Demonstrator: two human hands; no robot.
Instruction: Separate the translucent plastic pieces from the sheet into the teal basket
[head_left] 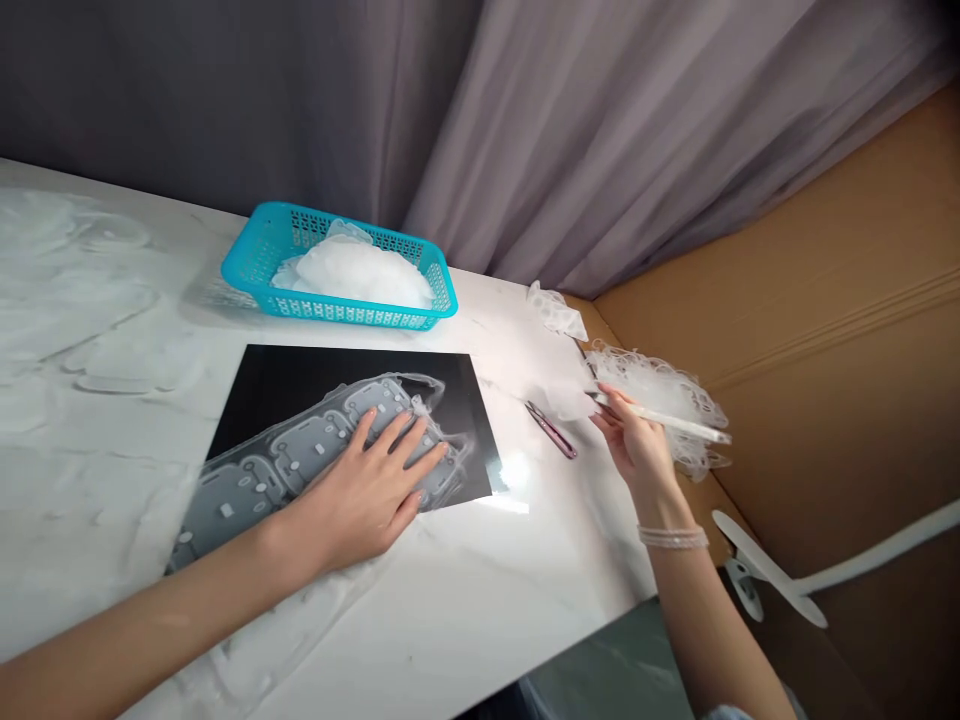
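Observation:
My left hand lies flat with fingers spread on a translucent moulded plastic sheet. The sheet has rounded cut-outs and raised shapes, and it stretches over a black mat and off toward the near edge. At the right, my right hand is closed around a slim white pen-like tool, whose dark end points left. Just beyond that hand sits a heap of stringy translucent scraps. A pair of pink-handled thread snips lies on the table to its left.
A blue perforated basket holding thin white translucent pieces stands at the back. More clear sheets cover the left of the white table. A lacy white scrap lies near the grey curtain. A brown panel and a white clamped arm are on the right.

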